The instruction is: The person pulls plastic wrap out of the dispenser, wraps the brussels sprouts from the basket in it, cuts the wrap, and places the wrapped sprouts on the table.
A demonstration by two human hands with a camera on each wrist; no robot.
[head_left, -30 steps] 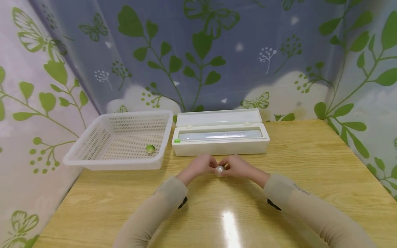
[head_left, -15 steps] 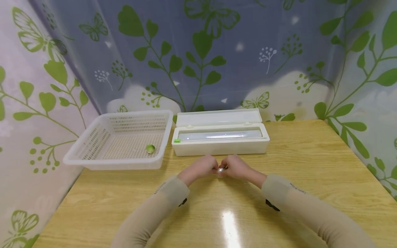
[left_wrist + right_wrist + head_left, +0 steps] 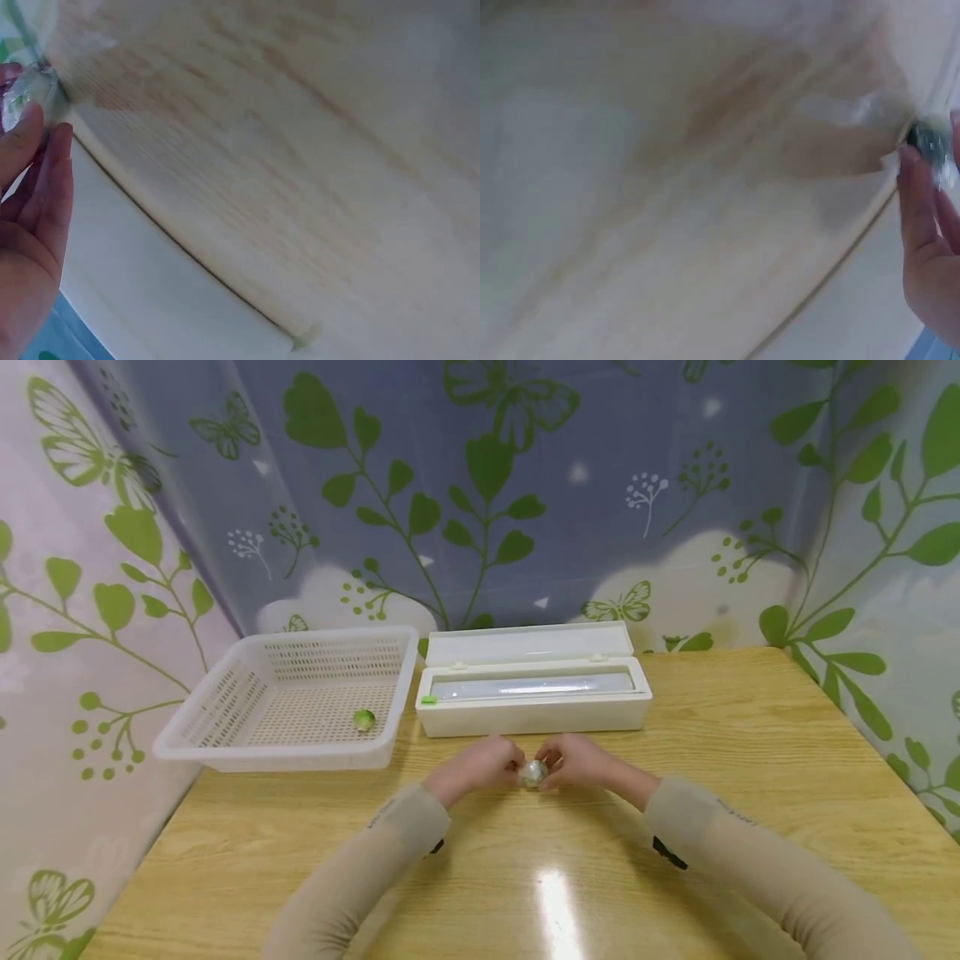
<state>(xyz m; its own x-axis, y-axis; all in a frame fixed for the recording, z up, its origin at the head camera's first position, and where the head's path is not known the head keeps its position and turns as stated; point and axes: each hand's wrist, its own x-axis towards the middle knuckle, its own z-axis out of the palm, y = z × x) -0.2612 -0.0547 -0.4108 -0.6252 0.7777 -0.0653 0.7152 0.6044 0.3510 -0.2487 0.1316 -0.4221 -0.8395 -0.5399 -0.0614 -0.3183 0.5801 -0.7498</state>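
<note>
A small round Brussels sprout [image 3: 534, 773] in crinkled cling film is between my two hands, in front of the long white box. My left hand [image 3: 487, 763] pinches it from the left; in the left wrist view, thumb and fingers lie around the pale green, film-covered sprout [image 3: 28, 94]. From the other side my right hand [image 3: 576, 762] holds it with its fingertips. Loose clear film sticks out beside the wrapped sprout [image 3: 930, 146] in the right wrist view. The fingers partly cover the sprout.
Behind my hands stands a white cling film dispenser [image 3: 536, 718], its lid raised and a film roll [image 3: 532, 687] inside, with a green slider [image 3: 428, 700] at its left end. Left of it, a white plastic basket [image 3: 273, 752] contains one bare Brussels sprout [image 3: 363, 720].
The fingers closed in over the wrapped sprout half a second ago and have since spread slightly apart, leaving more of it showing. My right hand has shifted a little to the right.
</note>
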